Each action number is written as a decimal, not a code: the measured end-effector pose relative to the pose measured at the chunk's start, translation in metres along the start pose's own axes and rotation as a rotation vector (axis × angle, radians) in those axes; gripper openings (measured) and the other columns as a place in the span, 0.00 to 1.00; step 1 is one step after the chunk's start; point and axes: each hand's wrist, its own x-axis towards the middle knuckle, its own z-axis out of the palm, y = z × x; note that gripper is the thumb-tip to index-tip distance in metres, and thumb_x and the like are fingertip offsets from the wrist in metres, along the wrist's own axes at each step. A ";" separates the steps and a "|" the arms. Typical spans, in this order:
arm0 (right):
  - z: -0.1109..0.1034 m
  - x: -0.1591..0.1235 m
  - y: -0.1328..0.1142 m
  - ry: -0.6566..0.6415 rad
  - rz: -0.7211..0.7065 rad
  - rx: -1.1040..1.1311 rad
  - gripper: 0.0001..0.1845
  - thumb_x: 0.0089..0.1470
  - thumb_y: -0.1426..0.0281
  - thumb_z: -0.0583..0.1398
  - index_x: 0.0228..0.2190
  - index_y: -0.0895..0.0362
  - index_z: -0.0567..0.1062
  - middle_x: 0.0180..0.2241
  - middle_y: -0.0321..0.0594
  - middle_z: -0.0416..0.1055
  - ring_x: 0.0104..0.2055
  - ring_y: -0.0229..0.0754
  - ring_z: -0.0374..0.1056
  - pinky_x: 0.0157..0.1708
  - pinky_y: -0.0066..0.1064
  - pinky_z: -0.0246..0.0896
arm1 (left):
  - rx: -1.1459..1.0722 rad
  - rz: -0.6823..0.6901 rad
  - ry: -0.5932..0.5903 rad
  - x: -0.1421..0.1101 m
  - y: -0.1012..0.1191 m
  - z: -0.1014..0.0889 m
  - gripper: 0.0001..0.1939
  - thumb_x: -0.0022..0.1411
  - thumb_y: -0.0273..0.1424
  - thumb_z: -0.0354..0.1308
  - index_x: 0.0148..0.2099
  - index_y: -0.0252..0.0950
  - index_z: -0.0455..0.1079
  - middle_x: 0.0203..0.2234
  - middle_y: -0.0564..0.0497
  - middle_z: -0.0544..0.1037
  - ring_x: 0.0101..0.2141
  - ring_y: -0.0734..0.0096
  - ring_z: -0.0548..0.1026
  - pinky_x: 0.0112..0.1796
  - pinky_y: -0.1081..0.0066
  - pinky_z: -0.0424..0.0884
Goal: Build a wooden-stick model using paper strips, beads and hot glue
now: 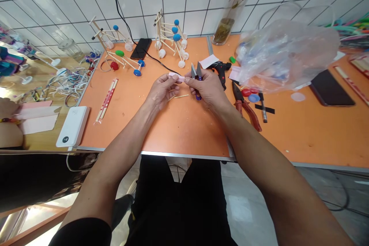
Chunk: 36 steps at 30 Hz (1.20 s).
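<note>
Over the middle of the orange table point(184, 130), my left hand point(161, 90) pinches a small pale pink strip of paper point(176, 77). My right hand point(210, 88) is closed around a pair of scissors point(196, 71) with dark blue handles, blades pointing away from me. Its thumb and fingertip also meet the right end of the strip. Just below the hands, short pieces of wooden stick point(181, 96) lie on the table. A black glue gun point(221, 71) rests beyond my right hand, and red-handled pliers point(245, 107) lie beside my right forearm.
Two stick frames with coloured caps point(170, 38) point(118, 52) stand at the back near a black phone point(141, 49). Wrapped chopsticks point(106, 101) and a white power bank point(73, 127) lie left. A plastic bag point(288, 54) sits right. Another person's arm point(10, 123) shows far left.
</note>
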 end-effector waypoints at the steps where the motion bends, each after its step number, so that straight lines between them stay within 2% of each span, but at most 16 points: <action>1: 0.002 -0.001 0.000 -0.002 0.003 -0.005 0.19 0.50 0.63 0.83 0.35 0.54 0.83 0.23 0.32 0.71 0.22 0.36 0.64 0.19 0.26 0.56 | -0.001 0.020 0.023 0.001 0.000 0.000 0.19 0.66 0.38 0.84 0.40 0.37 0.76 0.33 0.57 0.86 0.26 0.84 0.78 0.32 0.82 0.77; 8: 0.002 -0.003 -0.001 -0.047 0.026 -0.067 0.15 0.57 0.64 0.81 0.37 0.54 0.82 0.23 0.32 0.71 0.23 0.37 0.66 0.20 0.25 0.59 | 0.084 0.111 0.149 0.006 0.001 -0.004 0.20 0.65 0.36 0.83 0.34 0.38 0.74 0.27 0.59 0.81 0.24 0.82 0.76 0.30 0.80 0.75; 11: -0.008 0.002 -0.001 -0.066 0.038 -0.104 0.15 0.63 0.60 0.79 0.40 0.53 0.82 0.26 0.34 0.73 0.25 0.37 0.68 0.20 0.25 0.59 | 0.138 0.123 0.156 0.006 0.005 -0.007 0.19 0.67 0.36 0.82 0.34 0.38 0.74 0.28 0.57 0.82 0.24 0.81 0.76 0.31 0.80 0.75; 15: -0.019 0.007 0.000 -0.092 0.085 -0.165 0.13 0.69 0.61 0.75 0.39 0.53 0.79 0.33 0.39 0.79 0.26 0.36 0.70 0.19 0.25 0.61 | 0.183 0.116 0.132 0.006 0.012 -0.012 0.20 0.66 0.32 0.82 0.31 0.38 0.72 0.26 0.56 0.81 0.23 0.81 0.73 0.30 0.79 0.73; 20: -0.017 0.003 -0.003 -0.197 0.096 -0.301 0.13 0.75 0.59 0.70 0.39 0.51 0.76 0.30 0.38 0.79 0.23 0.37 0.65 0.16 0.27 0.55 | 0.213 0.144 0.169 0.010 0.016 -0.018 0.21 0.67 0.33 0.81 0.31 0.38 0.72 0.23 0.58 0.77 0.21 0.81 0.69 0.25 0.79 0.67; 23: -0.013 0.001 -0.004 -0.167 0.068 -0.228 0.18 0.72 0.53 0.73 0.39 0.51 0.76 0.31 0.38 0.78 0.22 0.34 0.58 0.16 0.28 0.47 | 0.249 0.149 0.143 0.010 0.016 -0.020 0.18 0.68 0.32 0.79 0.31 0.38 0.74 0.22 0.57 0.77 0.20 0.80 0.69 0.24 0.78 0.65; 27: -0.010 0.001 -0.003 -0.176 0.097 -0.110 0.27 0.60 0.47 0.80 0.37 0.50 0.75 0.22 0.29 0.63 0.20 0.33 0.49 0.17 0.28 0.38 | 0.293 0.106 0.065 0.006 0.015 -0.015 0.15 0.68 0.27 0.76 0.31 0.37 0.76 0.23 0.55 0.79 0.19 0.81 0.70 0.24 0.79 0.65; 29: -0.010 0.000 -0.003 -0.193 0.125 -0.083 0.27 0.56 0.50 0.82 0.37 0.50 0.75 0.21 0.27 0.61 0.20 0.33 0.49 0.17 0.28 0.39 | 0.297 0.088 0.037 0.004 0.014 -0.011 0.15 0.68 0.25 0.75 0.30 0.36 0.77 0.22 0.54 0.79 0.19 0.81 0.70 0.24 0.79 0.65; 31: -0.009 -0.001 -0.004 -0.210 0.161 -0.060 0.26 0.53 0.55 0.83 0.38 0.49 0.75 0.22 0.27 0.63 0.20 0.33 0.50 0.17 0.28 0.41 | 0.285 0.070 0.024 0.003 0.012 -0.009 0.15 0.67 0.25 0.76 0.30 0.36 0.76 0.22 0.55 0.79 0.18 0.81 0.70 0.23 0.79 0.65; 36: -0.007 -0.001 -0.002 -0.231 0.250 -0.001 0.25 0.47 0.67 0.82 0.40 0.49 0.75 0.21 0.24 0.62 0.20 0.32 0.48 0.17 0.26 0.41 | 0.213 0.031 0.014 0.007 0.009 -0.010 0.17 0.66 0.28 0.80 0.31 0.36 0.75 0.22 0.55 0.80 0.18 0.83 0.70 0.23 0.80 0.65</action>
